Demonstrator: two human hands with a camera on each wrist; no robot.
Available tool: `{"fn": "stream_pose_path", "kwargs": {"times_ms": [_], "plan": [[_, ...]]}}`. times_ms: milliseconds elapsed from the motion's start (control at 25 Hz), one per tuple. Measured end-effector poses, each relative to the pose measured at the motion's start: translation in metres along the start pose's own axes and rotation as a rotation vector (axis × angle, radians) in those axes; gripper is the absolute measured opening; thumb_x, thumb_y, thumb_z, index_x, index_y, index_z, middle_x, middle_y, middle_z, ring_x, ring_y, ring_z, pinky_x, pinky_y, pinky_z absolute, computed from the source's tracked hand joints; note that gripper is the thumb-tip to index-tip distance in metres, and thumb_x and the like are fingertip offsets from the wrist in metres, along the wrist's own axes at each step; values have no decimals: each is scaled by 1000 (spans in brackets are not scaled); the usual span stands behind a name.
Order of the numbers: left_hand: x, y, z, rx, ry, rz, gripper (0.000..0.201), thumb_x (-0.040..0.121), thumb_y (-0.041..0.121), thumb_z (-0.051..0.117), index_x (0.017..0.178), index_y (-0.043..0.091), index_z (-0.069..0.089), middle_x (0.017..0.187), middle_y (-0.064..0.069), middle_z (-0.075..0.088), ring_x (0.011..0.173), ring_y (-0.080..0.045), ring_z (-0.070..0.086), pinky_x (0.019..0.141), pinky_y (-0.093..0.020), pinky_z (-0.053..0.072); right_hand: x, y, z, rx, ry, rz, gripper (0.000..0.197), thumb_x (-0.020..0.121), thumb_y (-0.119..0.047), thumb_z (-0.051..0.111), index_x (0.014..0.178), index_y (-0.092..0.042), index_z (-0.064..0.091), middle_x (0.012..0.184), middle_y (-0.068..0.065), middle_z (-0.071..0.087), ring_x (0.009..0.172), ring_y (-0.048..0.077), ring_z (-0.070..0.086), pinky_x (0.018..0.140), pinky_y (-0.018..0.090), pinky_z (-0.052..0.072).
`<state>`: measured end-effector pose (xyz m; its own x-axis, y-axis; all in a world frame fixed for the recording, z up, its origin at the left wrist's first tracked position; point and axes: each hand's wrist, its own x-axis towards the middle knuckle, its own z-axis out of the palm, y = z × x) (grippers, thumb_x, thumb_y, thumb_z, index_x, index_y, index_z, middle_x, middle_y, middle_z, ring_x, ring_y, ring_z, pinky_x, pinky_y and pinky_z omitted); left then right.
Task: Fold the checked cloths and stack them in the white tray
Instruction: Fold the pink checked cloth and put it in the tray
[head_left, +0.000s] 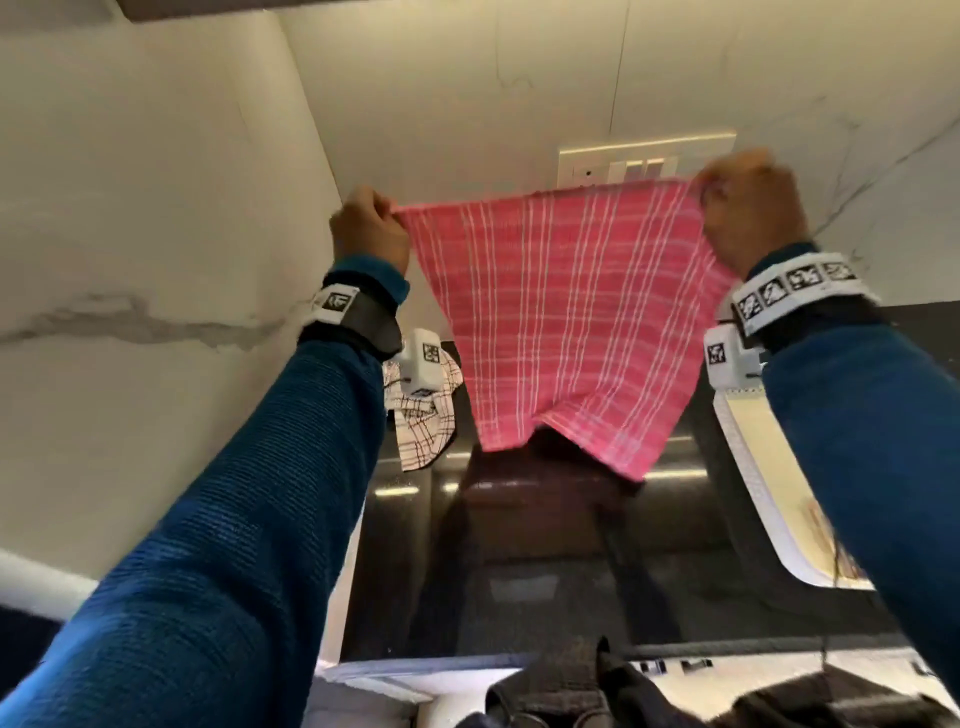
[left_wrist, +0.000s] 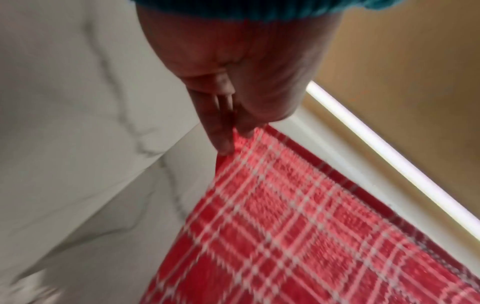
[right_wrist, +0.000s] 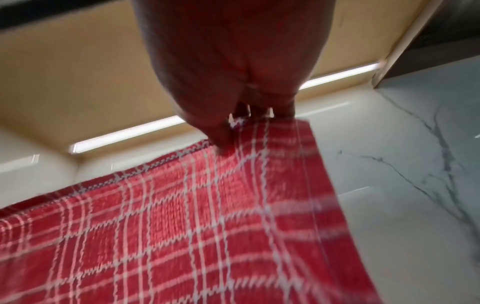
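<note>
**Red cloth held up, both corners pinched**

White tray, R edge of counter: contents unclear, mostly hidden by arm. L hand & R hand pinch top corners of red checked cloth, hanging spread above counter. Head view only: white checked cloth on counter. Wrist views: fingertip pinch close up.

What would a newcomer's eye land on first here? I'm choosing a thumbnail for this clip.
The red checked cloth stretched in mid-air at the centre, pinched at its top corners by the left hand and the right hand, hanging above the dark counter. Next, a crumpled white checked cloth lower left of it, and the white tray at the right edge.
</note>
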<state>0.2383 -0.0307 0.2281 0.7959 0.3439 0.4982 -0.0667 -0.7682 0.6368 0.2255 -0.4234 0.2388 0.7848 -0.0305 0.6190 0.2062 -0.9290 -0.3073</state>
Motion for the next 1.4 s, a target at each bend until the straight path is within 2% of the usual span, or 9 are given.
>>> {"fn": "stream_pose_path", "kwargs": {"times_ms": [160,320,560,680,840,1040,1160,1280,1400], "plan": [[-27,31,-54,-278,327,213,17,90,14,55,100,8,68,91,3,69,81,-7,61,72,-3,40,-9,-13,-52,162,301,-54,28,99,-23,49,103,-9,73,101,15,72,92,27,65,84,30,47],[-119,1,-60,-286,321,145,16,96,14,56,107,10,67,104,6,66,97,-7,61,84,0,37,-100,-5,-58,280,134,-64,23,100,-26,56,105,-10,72,96,13,75,85,25,69,79,33,51],[-297,-81,-34,-5,-186,-93,25,91,4,56,111,12,68,105,-11,72,96,-30,66,86,-31,48,-269,61,1,285,-371,77,25,90,-7,66,111,-20,72,108,4,73,98,28,68,91,40,52],[-361,-103,-28,174,-455,-218,25,91,6,55,110,15,68,108,-13,71,96,-34,66,84,-34,49,-351,90,18,151,-574,43,52,79,11,62,118,-22,74,107,3,69,97,26,65,92,41,53],[-412,-107,-37,485,-838,-349,24,94,13,52,105,27,68,104,-4,70,83,-21,62,75,-32,49,-413,117,22,-17,-814,17,36,81,7,57,99,-17,77,100,9,67,96,34,67,84,39,53],[-421,-98,-60,585,-980,-309,17,95,17,58,106,21,71,102,0,70,92,-18,66,91,-34,54,-421,127,-6,-42,-958,120,39,93,-1,54,124,-17,71,125,11,69,113,31,65,95,34,49],[-408,-87,-82,718,-1089,-269,18,96,20,59,104,12,73,102,-7,72,96,-23,68,93,-37,55,-393,130,-31,75,-1097,150,29,92,2,58,114,-8,74,120,9,71,105,26,67,87,32,49],[-382,-79,-94,521,-919,-300,12,95,19,61,94,17,72,95,-4,70,85,-17,64,78,-30,52,-350,126,-56,277,-1072,255,22,90,-7,70,97,-27,74,101,-2,75,87,14,71,78,34,54],[-337,-73,-75,275,-621,-317,10,96,21,60,92,21,69,86,3,66,74,-12,58,68,-25,43,-301,114,-52,448,-863,424,5,95,-16,67,95,-21,70,92,3,75,81,22,73,75,42,59]]}}
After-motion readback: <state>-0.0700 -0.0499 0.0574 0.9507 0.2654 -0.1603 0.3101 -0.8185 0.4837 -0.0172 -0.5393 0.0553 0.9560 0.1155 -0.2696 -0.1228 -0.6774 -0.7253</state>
